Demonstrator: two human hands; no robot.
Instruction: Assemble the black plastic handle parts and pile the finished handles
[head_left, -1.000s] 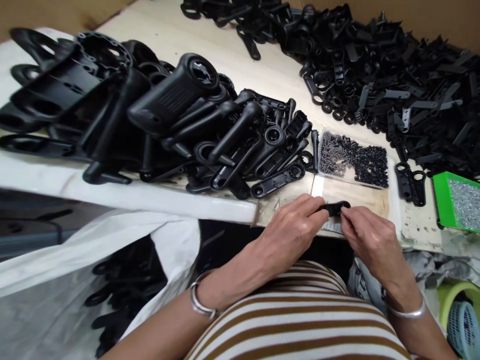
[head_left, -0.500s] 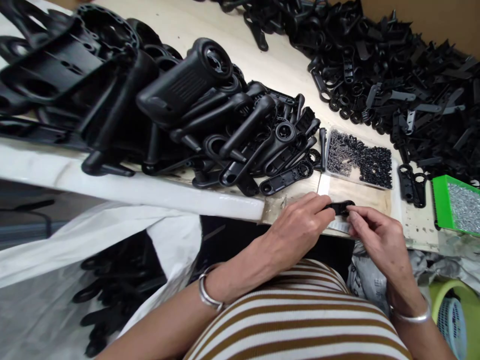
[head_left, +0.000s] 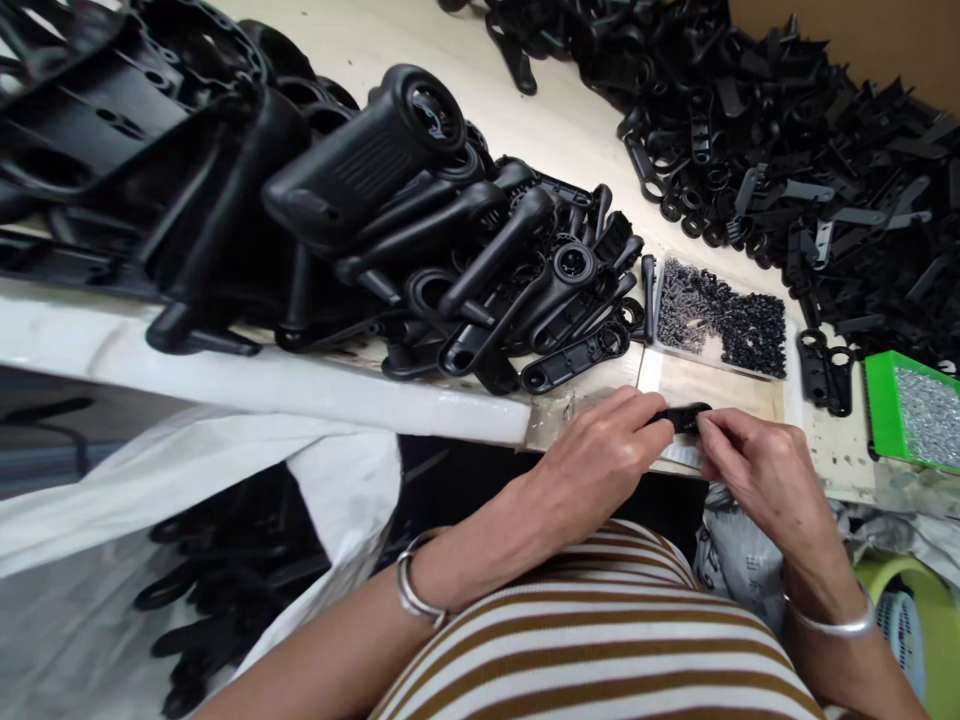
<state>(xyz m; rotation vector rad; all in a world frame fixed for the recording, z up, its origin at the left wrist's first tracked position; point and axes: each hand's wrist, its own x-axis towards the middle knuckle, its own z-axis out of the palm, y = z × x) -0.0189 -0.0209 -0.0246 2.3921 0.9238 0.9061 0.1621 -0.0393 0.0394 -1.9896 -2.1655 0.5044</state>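
A small black plastic part is held over the table's front edge. My left hand grips its left end between thumb and fingers. At the part's right end my right hand is pinched closed; whatever lies between its fingertips is too small to make out. Just beyond the hands stands a clear tray of small springs and little black pieces. Black handle-shaped parts lie heaped to the left of the tray.
A large pile of black parts covers the back right. Two black pieces lie near a green box of small metal pieces. Larger black housings crowd the left. Below hangs a white sack holding black parts.
The view has shifted slightly. Both hands stay at the black part, with the right hand's fingertips still at its right end.
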